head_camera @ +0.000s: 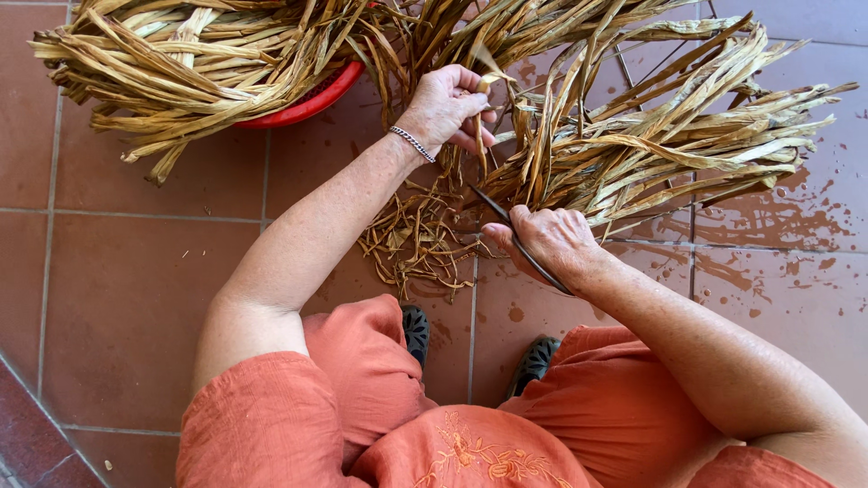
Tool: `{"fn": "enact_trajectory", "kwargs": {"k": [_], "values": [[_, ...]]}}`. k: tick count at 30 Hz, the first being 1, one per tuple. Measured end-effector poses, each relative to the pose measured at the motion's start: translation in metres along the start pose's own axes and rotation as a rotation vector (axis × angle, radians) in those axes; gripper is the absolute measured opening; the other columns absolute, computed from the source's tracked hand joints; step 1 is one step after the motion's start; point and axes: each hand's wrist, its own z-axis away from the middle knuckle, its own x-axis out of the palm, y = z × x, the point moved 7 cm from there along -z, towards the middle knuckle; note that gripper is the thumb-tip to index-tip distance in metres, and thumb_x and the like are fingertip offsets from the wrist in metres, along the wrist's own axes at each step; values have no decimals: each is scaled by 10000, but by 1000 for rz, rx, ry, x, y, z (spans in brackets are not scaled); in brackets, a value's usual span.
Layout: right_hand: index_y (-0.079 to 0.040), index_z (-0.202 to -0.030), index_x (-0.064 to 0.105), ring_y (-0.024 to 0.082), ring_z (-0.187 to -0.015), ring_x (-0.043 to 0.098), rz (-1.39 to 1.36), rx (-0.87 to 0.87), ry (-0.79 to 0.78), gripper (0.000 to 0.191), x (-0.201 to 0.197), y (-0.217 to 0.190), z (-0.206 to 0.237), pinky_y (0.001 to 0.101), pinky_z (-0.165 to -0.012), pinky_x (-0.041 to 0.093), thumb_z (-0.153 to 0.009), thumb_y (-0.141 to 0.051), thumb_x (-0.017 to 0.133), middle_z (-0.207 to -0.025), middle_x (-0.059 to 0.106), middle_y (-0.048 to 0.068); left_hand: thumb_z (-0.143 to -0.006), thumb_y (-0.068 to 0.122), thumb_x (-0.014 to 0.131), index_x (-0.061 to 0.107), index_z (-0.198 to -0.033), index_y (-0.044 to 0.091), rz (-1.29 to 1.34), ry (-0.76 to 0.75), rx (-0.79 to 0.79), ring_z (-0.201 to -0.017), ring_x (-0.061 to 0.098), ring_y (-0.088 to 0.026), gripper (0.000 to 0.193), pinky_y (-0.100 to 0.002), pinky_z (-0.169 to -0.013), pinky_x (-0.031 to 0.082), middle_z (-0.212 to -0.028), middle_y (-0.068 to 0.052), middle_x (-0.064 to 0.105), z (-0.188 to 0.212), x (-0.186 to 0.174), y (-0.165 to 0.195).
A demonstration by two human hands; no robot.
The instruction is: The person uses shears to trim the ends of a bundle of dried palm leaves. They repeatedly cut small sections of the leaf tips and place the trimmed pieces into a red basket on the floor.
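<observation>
Dried leaf strip (482, 122) pinched in left hand (445, 107), thin dark blade (515, 239) gripped by right hand (547, 239) just below

A red basin (312, 101) sits under dried leaves at top left; terracotta floor tiles (127, 298) (wet-stained at right) lie beneath.

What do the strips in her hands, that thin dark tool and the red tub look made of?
Strips: dried plant leaves, matt tan, creased and fibrous. Thin tool in the right hand: probably metal, dark, slim and rigid. Red basin: likely plastic, with a smooth, glossy rim. The left hand pinches one strip.
</observation>
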Motion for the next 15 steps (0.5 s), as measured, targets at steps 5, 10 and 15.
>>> {"fn": "enact_trajectory", "kwargs": {"k": [5,10,15], "values": [[-44,-912,643,418,-674,696,3,-141,2,650,12,-2,0,552,-649,533,-998,-645,413,-676,678,208,-908,-43,552,593,-1086,-5,-194,60,-94,-551,734,-189,187,-319,-472,621,-833,-147,730,2,-19,2],[-55,-922,712,418,-755,717,15,-122,-74,710,28,-1,-2,540,-703,558,-930,-723,471,-737,705,226,-943,-7,509,677,-1085,36,-419,109,-158,-468,578,-58,225,-214,-398,498,-755,-68,694,13,-44,10],[-67,-969,727,406,-853,724,-40,-95,-132,719,32,-4,-8,542,-779,551,-921,-735,465,-817,730,215,-950,-13,529,703,-1050,19,-457,57,142,-484,483,-30,203,-175,-388,386,-742,-17,662,24,-43,75]]}}
